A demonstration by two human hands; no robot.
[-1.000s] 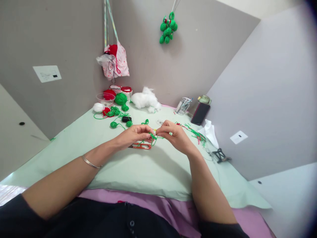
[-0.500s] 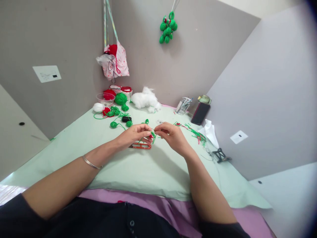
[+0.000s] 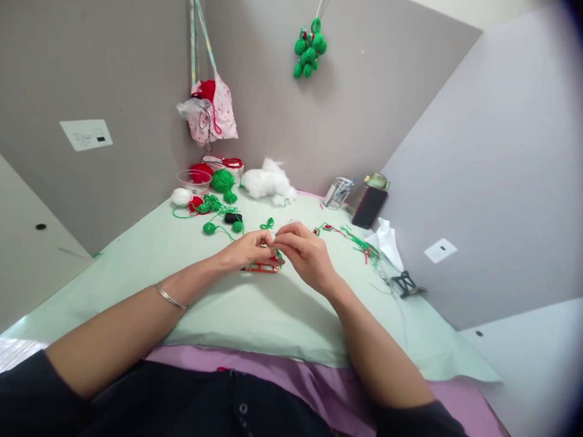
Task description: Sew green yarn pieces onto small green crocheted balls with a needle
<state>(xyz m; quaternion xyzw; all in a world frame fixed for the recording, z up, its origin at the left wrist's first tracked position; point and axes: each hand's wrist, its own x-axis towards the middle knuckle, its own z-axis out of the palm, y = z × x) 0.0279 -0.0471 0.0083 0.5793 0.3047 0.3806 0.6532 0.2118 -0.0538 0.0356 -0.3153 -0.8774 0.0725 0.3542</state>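
On my feed, the green yarn piece [image 3: 280,260] sits low under the person's left fingertips, a spot of red showing beside it. The left hand [image 3: 249,247] is closed on it, thumb against fingers. The right hand [image 3: 304,250] has its thumb and fingertips pinched together; whatever they grip is too small for me to make out. Half a second ago I saw a gap between the two hands; now the right has come leftward and its fingertips meet the left's. That shift uncovers a second small red-and-green bit [image 3: 316,231] on the table. The orange tool [image 3: 262,267] still lies just below the left hand.

Farther out on the pale green cover [image 3: 282,321], I have small green balls [image 3: 209,228] and a black case [image 3: 234,218] to the left, with white stuffing [image 3: 268,182] behind. To the right are green yarn scraps [image 3: 364,247], and beyond them a dark phone [image 3: 370,207] leans. A bunch of green ovals [image 3: 310,53] hangs on the wall, unmoved.
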